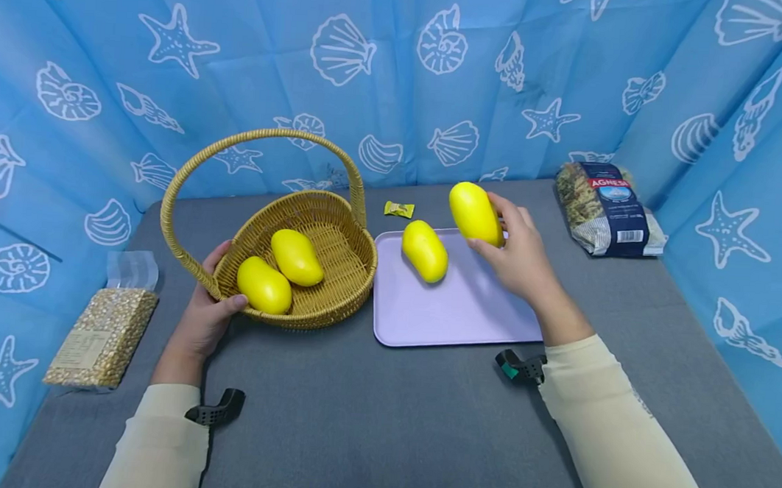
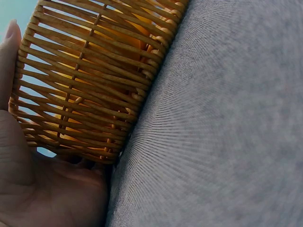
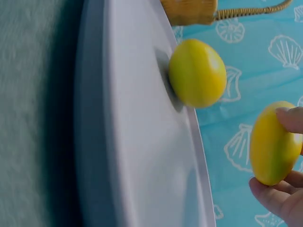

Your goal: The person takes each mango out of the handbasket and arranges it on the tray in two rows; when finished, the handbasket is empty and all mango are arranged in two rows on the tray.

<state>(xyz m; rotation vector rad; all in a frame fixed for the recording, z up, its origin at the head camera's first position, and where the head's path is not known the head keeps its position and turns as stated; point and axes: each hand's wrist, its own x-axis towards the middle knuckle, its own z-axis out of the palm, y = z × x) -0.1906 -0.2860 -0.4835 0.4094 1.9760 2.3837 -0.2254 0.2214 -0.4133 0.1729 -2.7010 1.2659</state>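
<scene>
My right hand (image 1: 522,252) holds a yellow mango (image 1: 475,214) between thumb and fingers, raised above the far part of a lilac tray (image 1: 457,314). A second mango (image 1: 425,252) lies on the tray, left of that hand; the right wrist view shows the held mango (image 3: 272,144) apart from the lying mango (image 3: 198,73). At the left, my left hand (image 1: 206,315) grips the side of a wicker basket (image 1: 337,252), thumb over its rim and fingers partly hidden behind it. Two more mangoes (image 1: 297,257) rest inside. The left wrist view shows the basket's woven side (image 2: 90,80) beside the palm.
A small yellow-green wrapped candy (image 1: 399,210) lies behind the tray. At the back right is a labelled pasta bag (image 1: 608,210); at the left edge, a clear pack of pale grains (image 1: 104,338). The basket's tall handle (image 1: 270,136) arches upward. A blue shell-print curtain (image 1: 400,75) surrounds the grey table (image 1: 368,420).
</scene>
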